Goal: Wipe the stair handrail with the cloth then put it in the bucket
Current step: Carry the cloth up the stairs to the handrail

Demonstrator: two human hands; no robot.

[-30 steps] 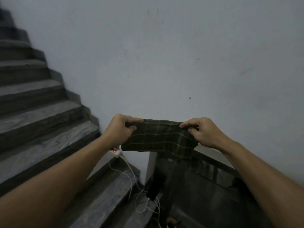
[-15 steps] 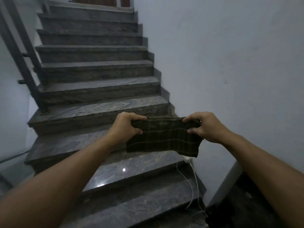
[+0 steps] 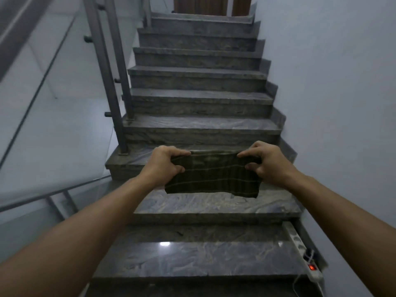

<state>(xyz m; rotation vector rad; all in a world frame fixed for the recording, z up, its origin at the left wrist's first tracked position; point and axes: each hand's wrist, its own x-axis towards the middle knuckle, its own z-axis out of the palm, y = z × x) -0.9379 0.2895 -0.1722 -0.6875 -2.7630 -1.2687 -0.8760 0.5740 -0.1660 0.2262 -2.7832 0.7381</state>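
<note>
A dark green checked cloth (image 3: 214,176) hangs stretched in front of me over the lower steps. My left hand (image 3: 165,161) grips its upper left corner and my right hand (image 3: 263,161) grips its upper right corner. The metal handrail (image 3: 15,33) runs up the top left above a glass panel, well away from both hands. Grey metal posts (image 3: 107,82) stand at the stairs' left edge. No bucket is in view.
Grey marble stairs (image 3: 199,260) rise straight ahead to a wooden door (image 3: 199,5). A white power strip (image 3: 302,251) with a red light and cables lies on a low step by the right wall (image 3: 342,103). A lower railing (image 3: 53,194) crosses at the left.
The view has swung left from the bare wall to face up the stairs. Both hands keep the cloth stretched between them.
</note>
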